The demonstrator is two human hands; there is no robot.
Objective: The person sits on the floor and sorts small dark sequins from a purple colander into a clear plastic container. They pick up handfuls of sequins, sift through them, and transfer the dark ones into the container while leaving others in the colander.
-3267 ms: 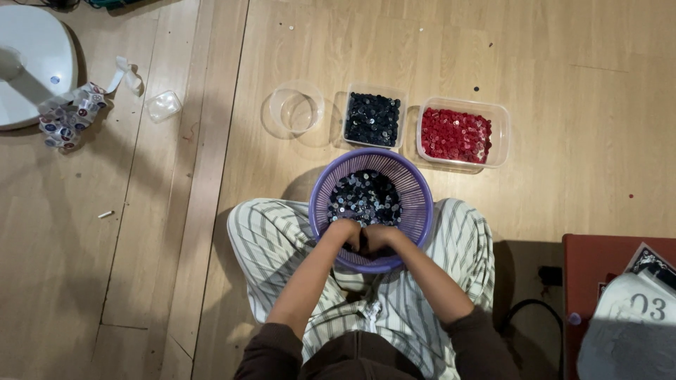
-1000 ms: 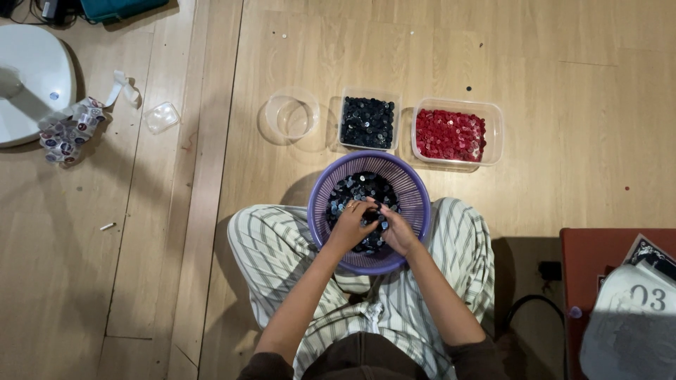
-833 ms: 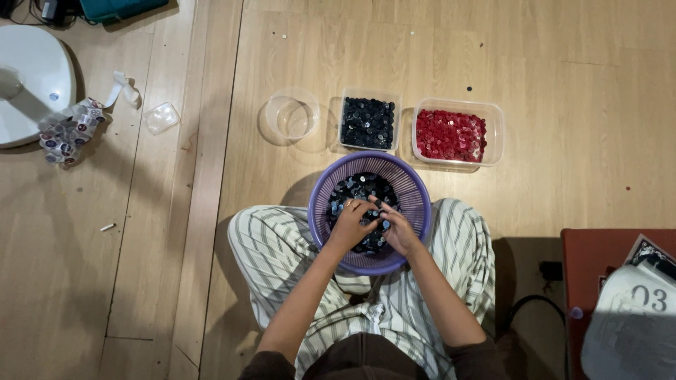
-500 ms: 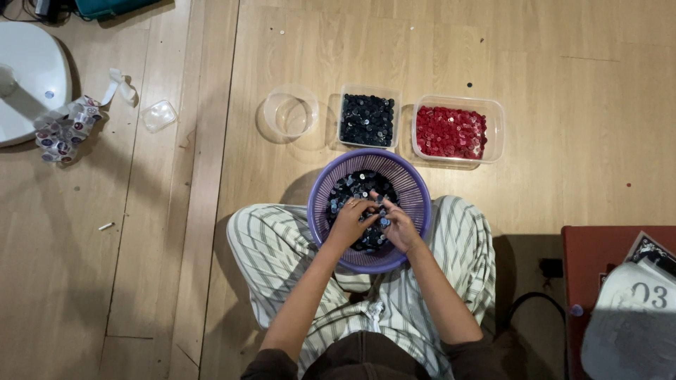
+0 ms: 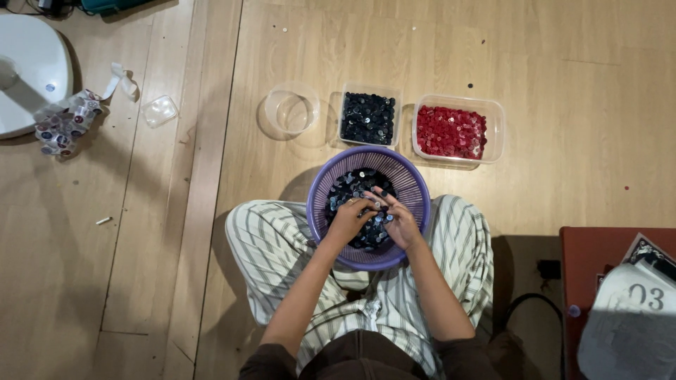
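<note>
While upright on lap, purple basket (image 5: 415,193) opens upward; hands (image 5: 375,219) together, fingers among buttons (image 5: 352,186); grip unclear.

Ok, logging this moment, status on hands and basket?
Left hand and right hand both in purple basket, fingering dark buttons. Grip unclear. Nothing obstructing.

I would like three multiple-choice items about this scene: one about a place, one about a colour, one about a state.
1. Where is the purple basket?
A. on the person's lap
B. beside the white round thing
C. on the red-brown furniture

2. What colour are the pieces in the rightmost clear tray?
A. red
B. green
C. yellow

3. What is the state of the round clear container?
A. full of dark pieces
B. empty
C. lidded

Answers: 1 A, it rests between the striped knees, left hand and right hand inside; 2 A, red pieces fill it; 3 B, the floor shows through.
</note>
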